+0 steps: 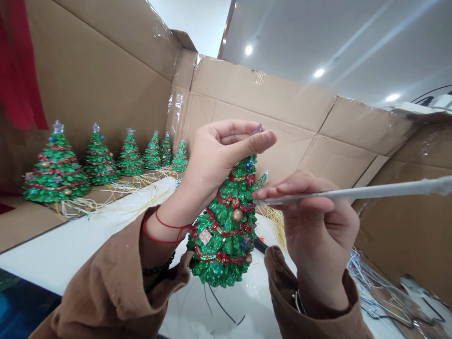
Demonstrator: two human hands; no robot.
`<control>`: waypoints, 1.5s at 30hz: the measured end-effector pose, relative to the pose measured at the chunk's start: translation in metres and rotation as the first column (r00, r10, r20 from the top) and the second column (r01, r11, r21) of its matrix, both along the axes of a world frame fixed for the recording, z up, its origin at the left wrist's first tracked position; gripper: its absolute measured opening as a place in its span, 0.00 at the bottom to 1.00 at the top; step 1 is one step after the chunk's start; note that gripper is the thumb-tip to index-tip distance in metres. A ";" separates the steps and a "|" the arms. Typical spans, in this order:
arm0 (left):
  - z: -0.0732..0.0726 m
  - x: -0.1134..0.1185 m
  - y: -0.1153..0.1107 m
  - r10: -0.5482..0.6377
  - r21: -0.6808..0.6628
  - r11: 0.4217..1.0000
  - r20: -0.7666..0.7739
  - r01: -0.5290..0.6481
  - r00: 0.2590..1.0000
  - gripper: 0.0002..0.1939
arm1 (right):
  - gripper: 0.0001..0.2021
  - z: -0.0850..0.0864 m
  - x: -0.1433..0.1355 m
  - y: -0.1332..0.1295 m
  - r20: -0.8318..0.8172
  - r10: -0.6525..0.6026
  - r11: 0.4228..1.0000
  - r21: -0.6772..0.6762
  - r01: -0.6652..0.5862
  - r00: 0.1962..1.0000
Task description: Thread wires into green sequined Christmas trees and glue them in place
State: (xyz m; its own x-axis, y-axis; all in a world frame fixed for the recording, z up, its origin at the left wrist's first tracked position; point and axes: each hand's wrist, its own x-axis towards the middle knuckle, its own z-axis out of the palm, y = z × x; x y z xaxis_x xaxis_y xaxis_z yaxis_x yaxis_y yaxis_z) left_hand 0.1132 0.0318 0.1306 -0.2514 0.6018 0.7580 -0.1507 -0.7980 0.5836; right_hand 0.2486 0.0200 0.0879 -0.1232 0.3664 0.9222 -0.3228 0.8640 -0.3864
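Fingers of the left hand (pixel 229 143) pinch the tree's star (pixel 259 128).

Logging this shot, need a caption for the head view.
Left hand grips a glittery green tree by its top; right hand holds a pale, slender tool beside it.

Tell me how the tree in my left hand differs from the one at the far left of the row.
The held tree is gripped at its top by the left hand; the far-left tree stands unheld near the cardboard wall. The held tree's tip is mostly covered by fingers, while the far-left tree's star shows fully. Both are glittery green with red garlands.
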 end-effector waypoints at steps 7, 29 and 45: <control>-0.004 -0.002 0.016 0.016 0.017 1.000 0.044 -0.017 0.999 0.14 | 0.11 -0.010 -0.010 0.008 -0.117 -0.158 0.987 -0.010 0.158 0.981; -0.045 -0.020 0.101 -0.102 -0.114 0.987 0.078 0.110 0.992 0.16 | 0.14 -0.050 -0.024 0.079 0.062 -0.225 0.970 -0.083 0.229 0.972; -0.110 -0.014 0.156 -0.092 -0.266 0.960 0.013 0.092 0.996 0.17 | 0.15 -0.098 -0.022 0.132 0.295 -0.460 0.876 -0.003 0.482 0.837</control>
